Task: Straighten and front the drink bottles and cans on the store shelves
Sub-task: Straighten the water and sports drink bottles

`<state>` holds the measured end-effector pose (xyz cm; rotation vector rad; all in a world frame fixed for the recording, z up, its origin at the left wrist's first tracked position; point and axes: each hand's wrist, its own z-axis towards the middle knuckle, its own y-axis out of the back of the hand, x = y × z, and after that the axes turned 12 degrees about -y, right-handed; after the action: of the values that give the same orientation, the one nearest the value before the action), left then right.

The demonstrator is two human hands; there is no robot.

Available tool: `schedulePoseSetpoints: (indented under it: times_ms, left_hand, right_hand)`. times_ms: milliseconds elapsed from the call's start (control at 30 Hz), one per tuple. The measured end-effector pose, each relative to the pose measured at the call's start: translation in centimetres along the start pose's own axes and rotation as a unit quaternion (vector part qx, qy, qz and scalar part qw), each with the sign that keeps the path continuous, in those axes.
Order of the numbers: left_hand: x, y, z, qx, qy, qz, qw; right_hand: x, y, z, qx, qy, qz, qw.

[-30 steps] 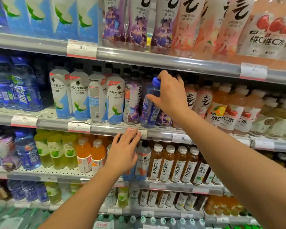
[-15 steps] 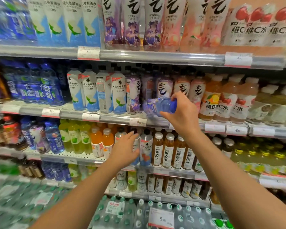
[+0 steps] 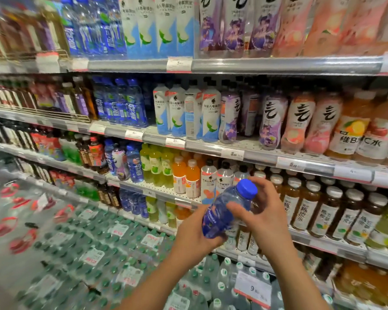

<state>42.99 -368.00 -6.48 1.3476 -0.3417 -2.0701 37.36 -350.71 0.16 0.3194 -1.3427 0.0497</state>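
Note:
A blue bottle (image 3: 227, 209) with a blue cap is tilted in front of the shelves, cap up and to the right. My left hand (image 3: 194, 233) grips its lower body from below. My right hand (image 3: 263, 211) curls round its neck and shoulder from the right. On the shelf above, a row of the same blue bottles (image 3: 121, 104) stands left of white-and-blue bottles (image 3: 184, 115), and a gap shows between purple bottles (image 3: 272, 121) where shelf floor is bare.
Shelves of drinks fill the view: orange and green bottles (image 3: 166, 171) and dark tea bottles (image 3: 323, 211) behind my hands, pink and orange bottles (image 3: 323, 126) at right. Shrink-wrapped water packs (image 3: 99, 253) lie stacked below. A price tag (image 3: 252, 289) hangs by my right arm.
My right hand took the blue bottle off the purple row's shelf and brought it down and toward me. My left hand rose and took hold of its base. The view swung left and down.

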Motion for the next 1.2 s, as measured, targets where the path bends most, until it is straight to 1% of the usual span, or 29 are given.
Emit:
schedulePoseSetpoints:
  times_ms: [67, 100, 167, 233, 367, 433, 500, 600, 633, 700, 767, 833, 900, 967, 1033, 1100, 1133, 1200]
  left_hand:
    - [-0.1, -0.3, -1.0, -0.025, 0.014, -0.041, 0.999]
    - [0.1, -0.3, -1.2, -0.027, 0.020, -0.051, 0.998]
    - [0.5, 0.2, -1.4, -0.023, 0.032, -0.063, 0.997]
    - [1.9, 1.2, -1.6, -0.017, 0.042, -0.075, 0.996]
    - [5.7, 3.7, -1.5, -0.002, 0.059, -0.060, 0.996]
    - [7.9, 5.2, -0.9, 0.010, 0.059, -0.058, 0.997]
    - [10.3, 7.1, 0.0, 0.046, 0.048, -0.065, 0.996]
    - [14.0, 11.3, 2.3, 0.149, 0.013, -0.068, 0.986]
    - [15.2, 12.8, 3.1, 0.174, -0.005, -0.054, 0.983]
    - [18.2, 16.0, 4.9, 0.191, -0.028, -0.026, 0.981]
    - [21.8, 18.9, 6.5, 0.176, -0.006, 0.001, 0.984]
    - [25.6, 22.2, 8.6, 0.136, 0.021, 0.049, 0.989]
    - [29.4, 25.2, 11.3, 0.080, 0.047, 0.079, 0.993]
    - [32.5, 27.8, 14.3, 0.006, 0.074, 0.110, 0.991]
    - [34.8, 29.9, 17.2, -0.063, 0.102, 0.132, 0.984]
    - [37.1, 31.4, 19.6, -0.114, 0.124, 0.142, 0.975]
    - [38.2, 32.0, 20.6, -0.127, 0.132, 0.141, 0.973]
    - [40.0, 32.7, 22.2, -0.123, 0.143, 0.133, 0.973]
  right_hand:
    - [-0.6, -1.9, -0.3, 0.037, -0.042, 0.002, 0.998]
    - [-1.0, -2.7, -0.3, 0.041, -0.056, -0.005, 0.998]
    - [-1.1, -4.2, -0.2, 0.025, -0.072, -0.015, 0.997]
    - [-1.1, -5.8, 0.1, 0.019, -0.070, -0.039, 0.997]
    - [-1.1, -9.9, 1.6, 0.038, -0.066, -0.069, 0.995]
    - [-1.3, -12.3, 2.7, 0.035, -0.055, -0.098, 0.993]
    - [-1.4, -14.9, 3.8, 0.018, -0.053, -0.111, 0.992]
    - [-1.7, -18.4, 5.7, -0.012, -0.068, -0.125, 0.990]
    - [-1.8, -19.4, 6.3, -0.022, -0.074, -0.131, 0.988]
    - [-2.0, -21.3, 7.6, -0.047, -0.088, -0.146, 0.984]
    - [-2.2, -23.0, 8.3, -0.062, -0.102, -0.156, 0.981]
    - [-2.2, -24.6, 8.4, -0.075, -0.111, -0.151, 0.979]
    - [-2.0, -26.1, 8.6, -0.091, -0.123, -0.152, 0.976]
    - [-1.8, -27.3, 8.7, -0.098, -0.131, -0.159, 0.974]
    - [-1.5, -28.3, 8.9, -0.099, -0.136, -0.167, 0.971]
    - [-1.2, -29.2, 9.1, -0.102, -0.136, -0.185, 0.968]
    - [-1.1, -29.6, 9.2, -0.103, -0.133, -0.196, 0.966]
    - [-0.8, -30.2, 9.5, -0.099, -0.131, -0.216, 0.962]
